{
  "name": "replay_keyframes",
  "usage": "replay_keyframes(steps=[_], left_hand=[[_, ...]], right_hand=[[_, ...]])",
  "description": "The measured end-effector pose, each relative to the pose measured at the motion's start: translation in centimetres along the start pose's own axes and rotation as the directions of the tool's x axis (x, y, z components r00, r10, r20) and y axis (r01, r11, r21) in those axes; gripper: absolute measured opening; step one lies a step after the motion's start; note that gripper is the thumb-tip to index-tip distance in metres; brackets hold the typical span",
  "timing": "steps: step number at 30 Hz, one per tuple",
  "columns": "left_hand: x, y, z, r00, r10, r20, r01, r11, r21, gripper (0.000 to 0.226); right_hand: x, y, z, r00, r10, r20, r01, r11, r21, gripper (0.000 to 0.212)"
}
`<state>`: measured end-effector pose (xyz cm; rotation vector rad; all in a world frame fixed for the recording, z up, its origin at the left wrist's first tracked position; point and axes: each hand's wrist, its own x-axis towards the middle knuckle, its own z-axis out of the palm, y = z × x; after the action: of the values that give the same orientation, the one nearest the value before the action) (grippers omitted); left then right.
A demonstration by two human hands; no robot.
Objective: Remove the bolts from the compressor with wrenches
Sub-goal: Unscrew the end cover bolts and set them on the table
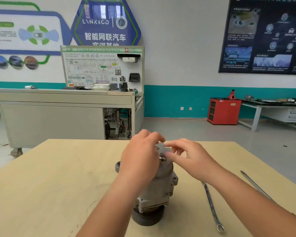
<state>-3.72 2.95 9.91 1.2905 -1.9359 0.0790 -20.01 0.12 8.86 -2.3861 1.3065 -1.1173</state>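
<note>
A grey metal compressor (158, 189) stands upright on its dark pulley end in the middle of the wooden table (50, 182). My left hand (141, 156) wraps around the upper left side of the compressor body. My right hand (186, 154) hovers at the top plate, with thumb and forefinger pinched at a bolt head (161, 157) on the top rim. Two wrenches lie on the table to the right: a long combination wrench (212, 207) close to the compressor and a second wrench (256, 185) farther right, partly under my right forearm.
Behind the table stands a grey training bench with a wiring diagram board (101, 69). A red cabinet (223, 111) and a workbench (277, 106) sit by the back right wall. The table's far edge runs just beyond my hands.
</note>
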Motion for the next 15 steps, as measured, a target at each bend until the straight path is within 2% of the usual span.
replay_keyframes(steps=[2,4,6,8,10,13,15], left_hand=[[2.4,-0.8,-0.9,0.986,-0.113,0.123,0.086,0.976,0.201,0.025],[1.4,-1.5,0.9,0.968,-0.115,0.225,0.069,0.976,0.206,0.021],[1.1,-1.3,0.6,0.979,-0.08,0.188,0.054,0.989,0.141,0.019],[1.5,-1.7,-0.3,0.985,-0.082,0.152,0.082,0.997,0.004,0.015],[0.7,-2.3,-1.3,0.996,-0.069,0.064,0.081,0.973,-0.218,0.01],[-2.0,-3.7,-4.0,0.989,-0.075,-0.128,-0.007,0.839,-0.545,0.008],[-4.8,-5.5,-5.5,0.963,-0.147,-0.225,-0.027,0.779,-0.626,0.009]], right_hand=[[1.2,-1.1,0.6,0.995,0.025,0.1,-0.014,0.995,-0.102,0.02],[1.7,-1.4,0.7,0.989,0.054,0.134,-0.032,0.986,-0.161,0.007],[1.8,-2.0,0.4,0.985,0.072,0.159,-0.045,0.985,-0.169,0.008],[1.9,-2.7,0.1,0.986,0.094,0.141,-0.076,0.989,-0.13,0.01],[2.0,-4.2,-0.1,0.995,0.08,0.059,-0.076,0.995,-0.061,0.009],[1.5,-8.3,1.2,0.996,-0.026,-0.087,0.036,0.993,0.109,0.02],[1.1,-10.9,4.1,0.993,-0.084,-0.078,0.097,0.977,0.19,0.023]])
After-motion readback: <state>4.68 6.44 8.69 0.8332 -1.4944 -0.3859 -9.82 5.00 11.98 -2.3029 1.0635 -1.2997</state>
